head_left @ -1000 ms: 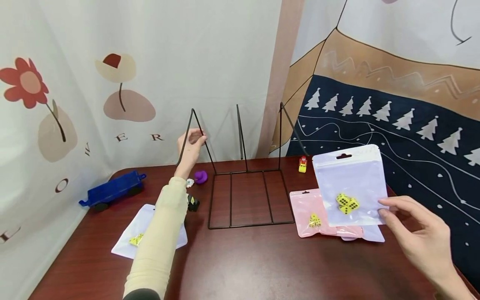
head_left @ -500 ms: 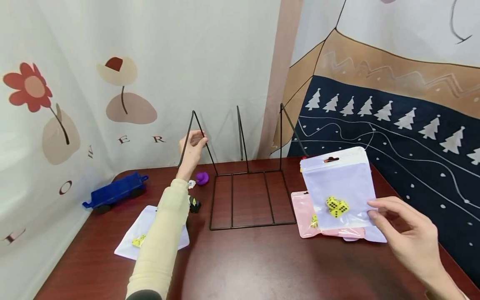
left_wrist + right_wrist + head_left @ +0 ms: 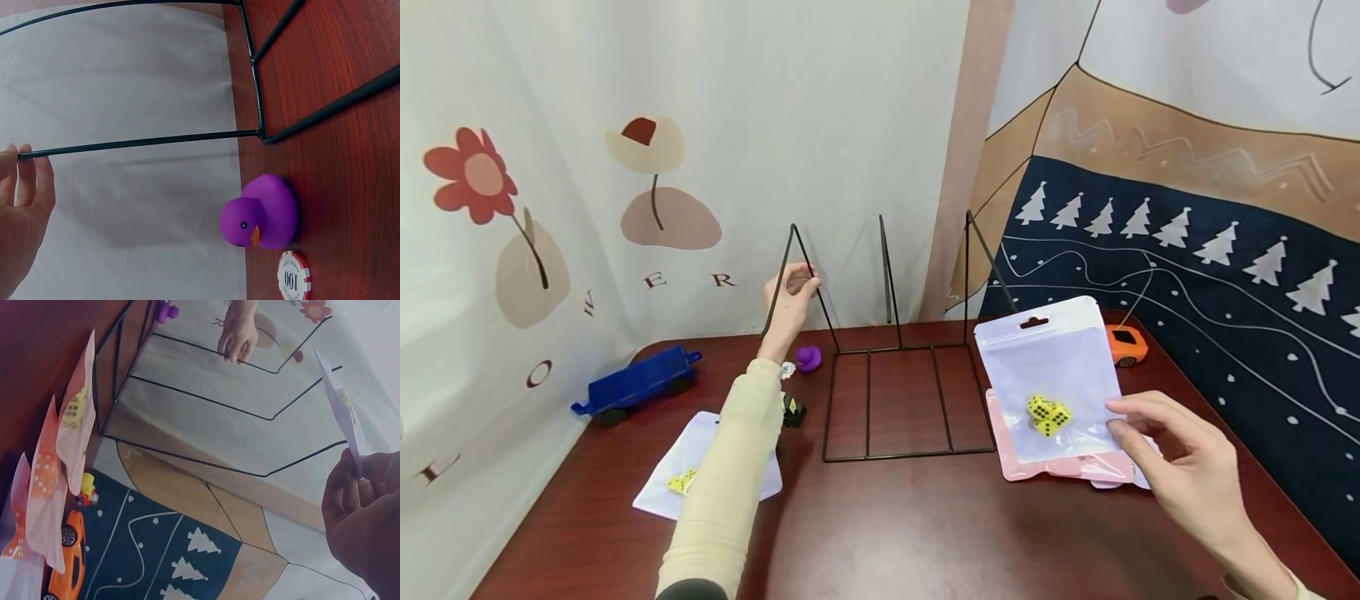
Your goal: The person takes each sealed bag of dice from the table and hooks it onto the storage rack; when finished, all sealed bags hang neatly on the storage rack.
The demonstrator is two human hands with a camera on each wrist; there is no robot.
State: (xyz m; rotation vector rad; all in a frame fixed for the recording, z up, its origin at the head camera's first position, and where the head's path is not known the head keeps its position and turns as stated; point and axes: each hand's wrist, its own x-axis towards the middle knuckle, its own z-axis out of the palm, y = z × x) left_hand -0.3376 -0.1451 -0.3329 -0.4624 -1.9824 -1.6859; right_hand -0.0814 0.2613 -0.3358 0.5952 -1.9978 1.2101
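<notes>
A black wire rack [image 3: 910, 455] with three tall hooked arms stands mid-table. My left hand [image 3: 787, 304] pinches its left upright wire between thumb and fingers, as the left wrist view confirms. With thumb and forefinger my right hand [image 3: 1187, 467] holds a pale lilac zip bag [image 3: 1060, 354] by its lower right edge. The bag hangs upright, its slotted top uppermost, with several yellow dice [image 3: 1048, 415] showing through the front. Behind it lies a pink bag [image 3: 1026, 467], partly covered in the head view; the right wrist view shows yellow dice in a pink bag [image 3: 78, 447].
A purple rubber duck [image 3: 808, 359] and a poker chip [image 3: 292, 278] sit left of the rack. Another lilac bag [image 3: 658, 492] lies partly under the left forearm. A blue toy trailer [image 3: 640, 383] is far left; an orange toy car [image 3: 1126, 344] stands back right.
My right hand has moved left with the zip bag, nearer the rack and over the pink bag, uncovering the orange car. The left hand keeps its grip on the rack.
</notes>
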